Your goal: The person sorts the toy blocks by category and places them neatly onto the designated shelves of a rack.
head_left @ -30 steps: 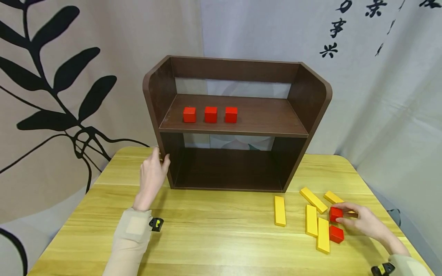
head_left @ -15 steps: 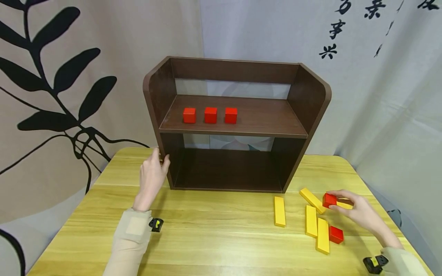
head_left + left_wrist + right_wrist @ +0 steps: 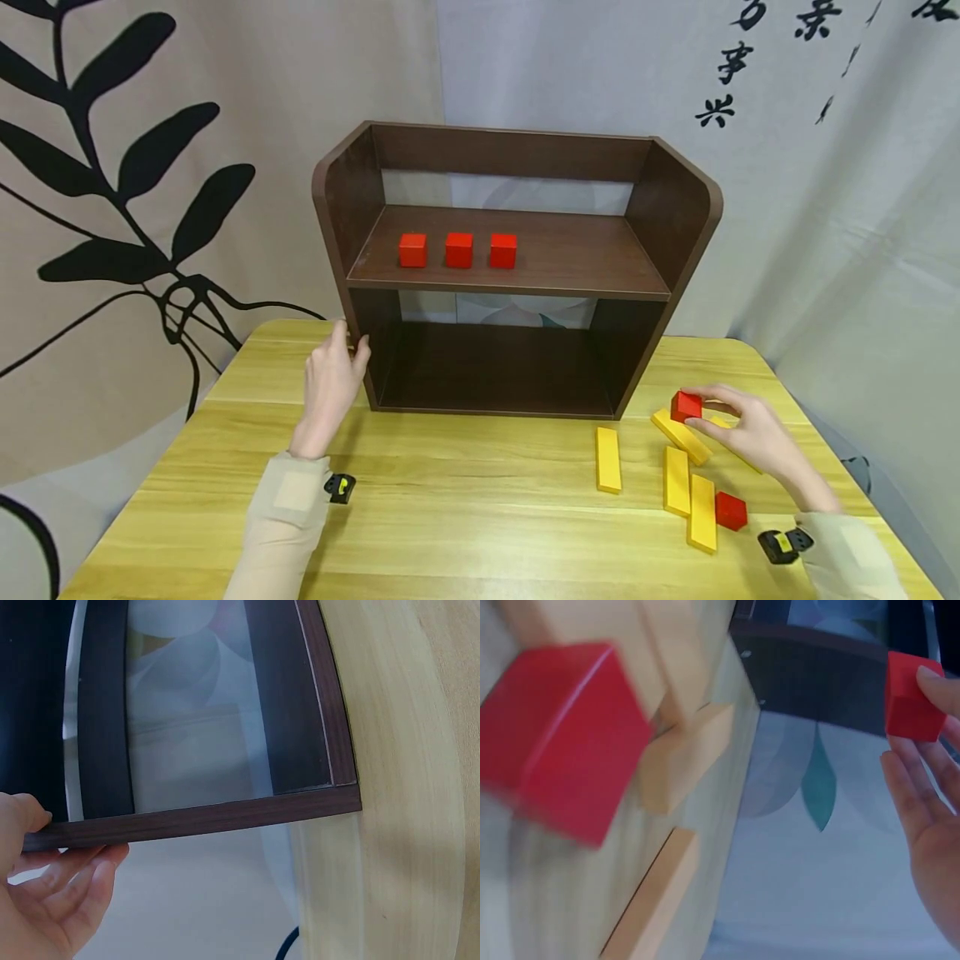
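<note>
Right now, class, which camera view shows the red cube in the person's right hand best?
The head view: the red cube shows whole and sharp, pinched by the right hand above the yellow blocks. The right wrist view shows the same cube blurred at the fingertips. The left wrist view shows none of it.

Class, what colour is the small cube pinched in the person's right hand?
Red: the small wooden cube in the right hand, clearest in the head view.

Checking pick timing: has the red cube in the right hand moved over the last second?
Yes. The red cube, pinched by the right hand, has risen off the table and moved toward the shelf, away from the yellow bars.
</note>
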`<state>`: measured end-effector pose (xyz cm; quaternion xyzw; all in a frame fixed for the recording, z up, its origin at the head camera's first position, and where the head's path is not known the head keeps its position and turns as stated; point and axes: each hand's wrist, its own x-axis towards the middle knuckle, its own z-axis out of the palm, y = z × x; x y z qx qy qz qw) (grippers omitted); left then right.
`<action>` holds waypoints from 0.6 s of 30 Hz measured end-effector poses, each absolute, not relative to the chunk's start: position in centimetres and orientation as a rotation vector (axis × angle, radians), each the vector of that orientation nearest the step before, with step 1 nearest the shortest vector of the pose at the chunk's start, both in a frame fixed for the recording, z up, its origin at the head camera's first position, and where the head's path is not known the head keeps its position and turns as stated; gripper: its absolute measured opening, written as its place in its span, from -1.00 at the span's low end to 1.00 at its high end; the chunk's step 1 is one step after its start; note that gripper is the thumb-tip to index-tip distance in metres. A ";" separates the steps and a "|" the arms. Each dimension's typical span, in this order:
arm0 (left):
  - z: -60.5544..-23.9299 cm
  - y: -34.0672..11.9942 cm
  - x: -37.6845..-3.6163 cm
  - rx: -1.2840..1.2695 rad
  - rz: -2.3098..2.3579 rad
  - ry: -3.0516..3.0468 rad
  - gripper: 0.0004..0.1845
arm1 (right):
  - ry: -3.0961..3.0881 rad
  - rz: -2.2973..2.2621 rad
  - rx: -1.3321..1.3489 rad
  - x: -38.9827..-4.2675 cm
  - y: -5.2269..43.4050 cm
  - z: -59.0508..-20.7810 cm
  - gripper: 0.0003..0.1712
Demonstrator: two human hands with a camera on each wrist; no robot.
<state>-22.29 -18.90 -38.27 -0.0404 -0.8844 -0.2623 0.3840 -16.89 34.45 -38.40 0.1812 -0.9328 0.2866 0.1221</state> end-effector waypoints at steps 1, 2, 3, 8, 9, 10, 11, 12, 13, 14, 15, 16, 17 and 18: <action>-38.3 -18.9 -22.3 -0.104 -0.669 -2.253 -0.78 | -2.713 0.836 0.541 -16.9 34.1 -38.2 -0.52; -38.3 -18.9 -22.3 -0.105 -0.668 -2.252 -0.78 | -2.705 0.832 0.550 -17.0 33.8 -38.0 -0.52; -38.3 -18.9 -22.3 -0.105 -0.666 -2.250 -0.78 | -2.696 0.835 0.550 -17.1 33.5 -37.8 -0.52; -38.3 -19.0 -22.3 -0.108 -0.664 -2.243 -0.78 | -2.647 0.803 0.584 -17.3 32.1 -36.9 -0.51; -38.3 -19.0 -22.3 -0.109 -0.664 -2.244 -0.78 | -2.635 0.803 0.593 -17.4 31.8 -36.7 -0.51; -38.3 -19.0 -22.3 -0.109 -0.665 -2.244 -0.78 | -2.618 0.795 0.606 -17.5 31.5 -36.6 -0.51; -38.3 -19.0 -22.3 -0.109 -0.667 -2.245 -0.78 | -2.601 0.794 0.619 -17.6 31.3 -36.4 -0.50; -38.3 -19.0 -22.3 -0.109 -0.667 -2.246 -0.78 | -2.584 0.792 0.627 -17.7 31.0 -36.3 -0.50; -38.3 -19.0 -22.3 -0.108 -0.669 -2.247 -0.78 | -2.565 0.793 0.638 -17.8 30.7 -36.1 -0.50; -38.3 -19.0 -22.3 -0.108 -0.671 -2.247 -0.79 | -2.547 0.801 0.647 -17.9 30.4 -35.9 -0.50; -38.3 -19.0 -22.3 -0.107 -0.671 -2.248 -0.79 | -2.532 0.808 0.653 -18.0 30.1 -35.7 -0.49; -38.3 -19.0 -22.3 -0.107 -0.672 -2.248 -0.79 | -2.515 0.813 0.659 -18.0 29.8 -35.5 -0.49; -38.3 -18.9 -22.3 -0.107 -0.672 -2.249 -0.79 | -2.504 0.820 0.664 -18.1 29.4 -35.3 -0.48; -38.3 -18.9 -22.3 -0.107 -0.672 -2.250 -0.79 | -2.490 0.826 0.670 -18.1 29.1 -35.0 -0.47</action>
